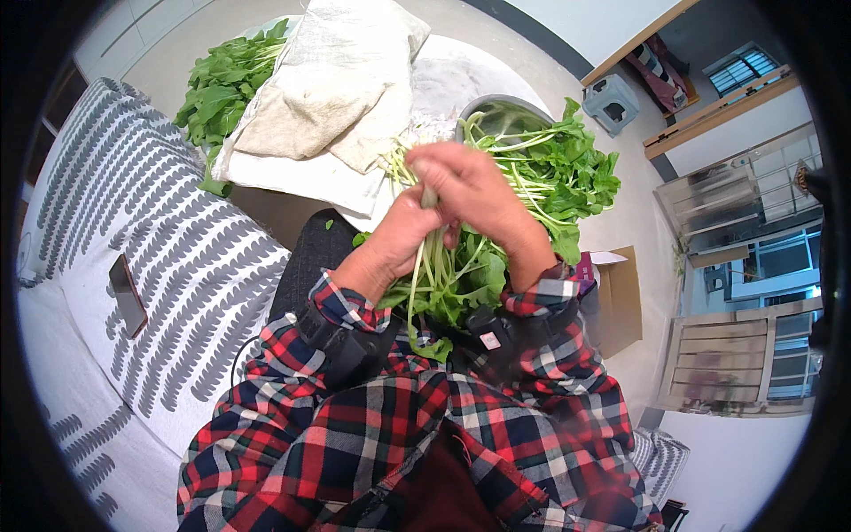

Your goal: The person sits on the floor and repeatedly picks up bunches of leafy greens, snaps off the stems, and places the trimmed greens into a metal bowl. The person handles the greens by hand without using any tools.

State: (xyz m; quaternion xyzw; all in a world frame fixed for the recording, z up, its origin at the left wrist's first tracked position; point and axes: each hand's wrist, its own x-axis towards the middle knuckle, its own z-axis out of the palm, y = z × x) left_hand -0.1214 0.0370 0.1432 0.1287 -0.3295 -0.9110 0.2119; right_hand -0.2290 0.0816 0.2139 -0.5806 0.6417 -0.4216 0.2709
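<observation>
My left hand (402,233) is closed around the stems of a bunch of leafy greens (459,272), whose leaves hang down over my lap. Just above it, my right hand (465,179) is bent over the top of the same bunch, its fingers at the stems; the fingertips are partly hidden. Behind my right hand, more leafy greens (572,173) lie with long pale stems across the table's right side, next to a metal bowl (498,106). At the table's left, another heap of greens (223,93) lies beside a pale cloth sack (332,86).
The round white table (465,66) stands before me, with pale scraps near its middle. A patterned sofa cover (166,233) with a phone (128,296) on it is at my left. An open cardboard box (618,299) stands at right, and a grey plastic stool (610,103) farther back.
</observation>
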